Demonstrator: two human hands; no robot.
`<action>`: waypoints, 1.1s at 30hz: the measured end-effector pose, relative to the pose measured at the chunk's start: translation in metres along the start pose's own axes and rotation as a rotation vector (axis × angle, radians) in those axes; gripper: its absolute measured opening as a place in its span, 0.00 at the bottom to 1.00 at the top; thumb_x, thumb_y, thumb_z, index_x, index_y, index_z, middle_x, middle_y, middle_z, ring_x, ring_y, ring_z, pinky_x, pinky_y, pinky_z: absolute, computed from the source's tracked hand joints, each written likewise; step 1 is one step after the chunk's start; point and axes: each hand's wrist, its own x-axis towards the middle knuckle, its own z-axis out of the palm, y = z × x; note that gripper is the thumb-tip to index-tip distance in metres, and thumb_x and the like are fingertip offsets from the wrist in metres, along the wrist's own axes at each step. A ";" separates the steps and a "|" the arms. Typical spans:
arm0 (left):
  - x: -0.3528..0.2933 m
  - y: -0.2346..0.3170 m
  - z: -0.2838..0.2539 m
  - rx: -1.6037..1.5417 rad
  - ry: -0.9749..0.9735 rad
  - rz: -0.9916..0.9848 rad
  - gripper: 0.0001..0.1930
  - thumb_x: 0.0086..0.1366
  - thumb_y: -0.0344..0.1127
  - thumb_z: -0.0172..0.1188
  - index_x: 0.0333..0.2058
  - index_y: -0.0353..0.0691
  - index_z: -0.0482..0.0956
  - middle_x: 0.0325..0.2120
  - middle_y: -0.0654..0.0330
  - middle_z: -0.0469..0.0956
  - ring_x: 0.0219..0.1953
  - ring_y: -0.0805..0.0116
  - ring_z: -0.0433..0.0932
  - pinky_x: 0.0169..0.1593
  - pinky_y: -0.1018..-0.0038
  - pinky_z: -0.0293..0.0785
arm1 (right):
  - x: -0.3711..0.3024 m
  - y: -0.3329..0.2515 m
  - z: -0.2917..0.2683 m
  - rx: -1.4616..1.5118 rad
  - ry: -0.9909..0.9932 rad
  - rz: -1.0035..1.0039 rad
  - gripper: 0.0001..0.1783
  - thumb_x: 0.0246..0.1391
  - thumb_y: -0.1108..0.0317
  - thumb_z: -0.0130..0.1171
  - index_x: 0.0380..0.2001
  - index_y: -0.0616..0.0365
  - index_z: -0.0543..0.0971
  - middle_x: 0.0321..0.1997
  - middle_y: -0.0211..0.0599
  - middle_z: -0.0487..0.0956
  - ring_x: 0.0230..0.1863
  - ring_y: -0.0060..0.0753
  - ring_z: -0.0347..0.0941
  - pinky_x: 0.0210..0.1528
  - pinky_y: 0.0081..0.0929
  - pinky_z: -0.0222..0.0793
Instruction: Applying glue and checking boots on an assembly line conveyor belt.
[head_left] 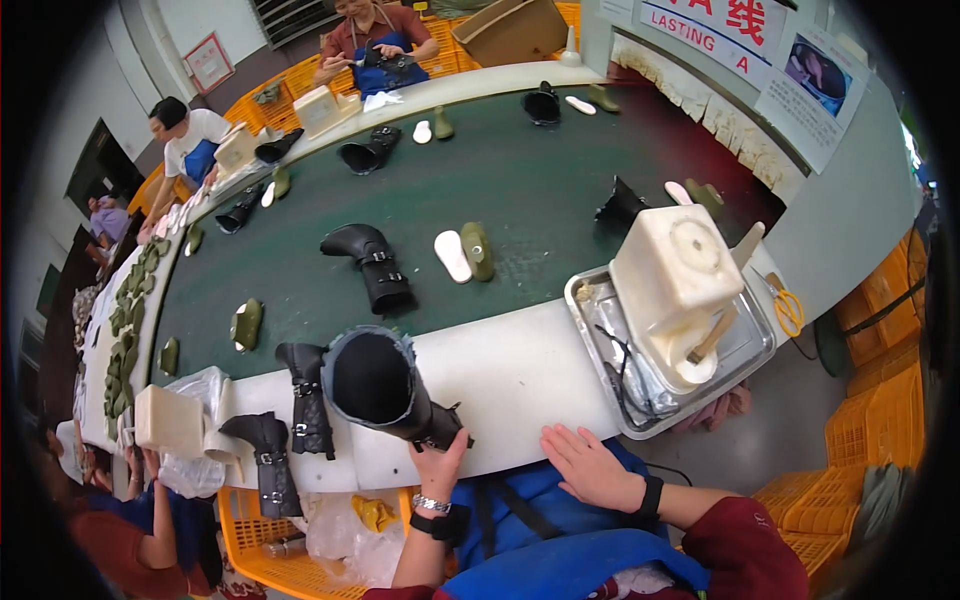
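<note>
Black leather-like tall boot (395, 395) with buckled straps and a ragged grey-blue rim, over the left part of the near white worktop (520, 380), with the wide opening turned up and the foot toward near right. Held by the bare left hand (438, 468), closed around the foot from the near side. Cannot tell of any contact with the worktop underneath. At the worktop's near edge, the bare right hand (595, 470), flat with fingers extended, without anything in its grasp. Probably moderate in weight, firm at the sole and heel, softer and ready to fold along the shaft; perhaps slightly slick outside, hardly fragile. Best taken by the foot or around the ankle, clear of the buckles. On the right, a shallow silver metal tray (598, 372) with a blocky off-white plastic container (680, 255), a wooden-handled brush (712, 335) in the container's low spout, and a thin black cable (620, 370). On the left, a smaller boxy cream plastic container (170, 418), with contents hidden. Below the near edge, an orange slatted plastic crate (240, 530) with crumpled clear plastic bags (345, 535) and a crinkled yellow piece (372, 514) inside.
</note>
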 end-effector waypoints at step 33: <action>0.000 0.009 0.007 0.043 -0.033 0.168 0.22 0.51 0.28 0.63 0.44 0.28 0.66 0.41 0.54 0.71 0.41 0.67 0.71 0.49 0.73 0.66 | -0.020 0.000 0.014 0.056 0.139 0.099 0.30 0.47 0.67 0.48 0.56 0.65 0.61 0.63 0.42 0.57 0.64 0.39 0.52 0.61 0.41 0.49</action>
